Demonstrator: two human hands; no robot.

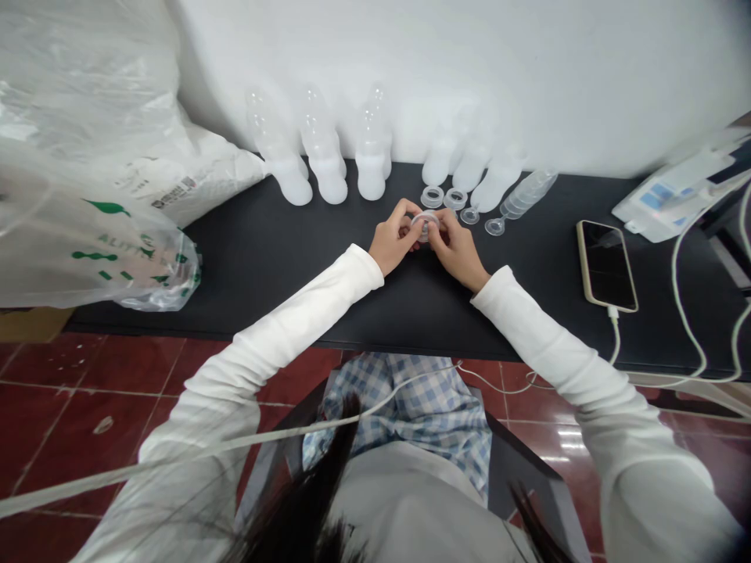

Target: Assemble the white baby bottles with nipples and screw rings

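Observation:
Both of my hands meet over the middle of the black table (282, 258). My left hand (394, 238) and my right hand (454, 246) pinch a small clear plastic ring (425, 221) between their fingertips. Just beyond them lie two more clear rings (443, 197) and two small clear discs (482, 220). Several translucent bottles (328, 156) stand in a row along the white wall, and more bottles (475, 172) lean there to the right. A stack of clear cups (528, 192) lies on its side.
Large plastic bags (88, 195) of parts crowd the table's left end. A phone (607, 264) on a white cable lies at the right, beside a white device (674, 195) with cords. Red floor tiles show below the table's edge.

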